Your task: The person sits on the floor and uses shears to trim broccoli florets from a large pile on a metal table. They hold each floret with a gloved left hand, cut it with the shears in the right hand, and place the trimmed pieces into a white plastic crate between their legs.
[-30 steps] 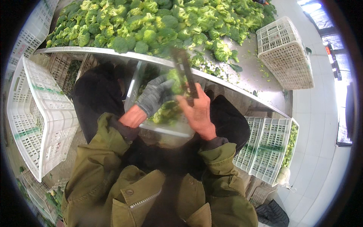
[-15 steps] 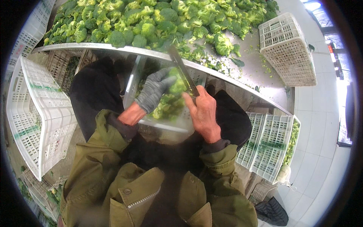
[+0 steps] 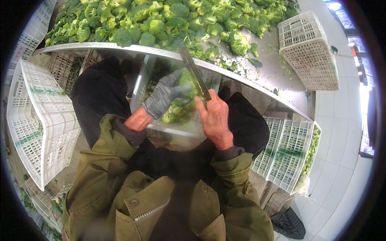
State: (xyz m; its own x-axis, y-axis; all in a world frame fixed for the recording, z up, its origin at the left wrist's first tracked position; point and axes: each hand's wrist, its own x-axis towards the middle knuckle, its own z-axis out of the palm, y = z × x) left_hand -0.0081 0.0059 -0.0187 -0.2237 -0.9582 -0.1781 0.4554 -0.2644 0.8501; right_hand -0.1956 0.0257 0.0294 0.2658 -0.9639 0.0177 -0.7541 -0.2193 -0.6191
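My left hand (image 3: 165,95), in a grey knit glove, is closed on a green broccoli piece (image 3: 187,79) above a white crate (image 3: 177,132) between my knees. My bare right hand (image 3: 215,116) grips a knife (image 3: 194,72), its broad blade pointing up and away to the left, right beside the broccoli. The knife's handle is mostly hidden in my fingers. Below my hands, cut broccoli florets (image 3: 175,112) lie in the crate, partly blurred.
A metal table (image 3: 263,44) ahead bears a large heap of broccoli (image 3: 157,24). On its right end stands a white basket (image 3: 309,54). White plastic crates stand at my left (image 3: 48,120) and right (image 3: 285,154), the right one with green pieces inside. Dark cloth (image 3: 287,224) lies at lower right.
Both hands hold nearly the same place, with the knife still against the broccoli. The left fingers have shifted slightly, and the whole view has moved a little.
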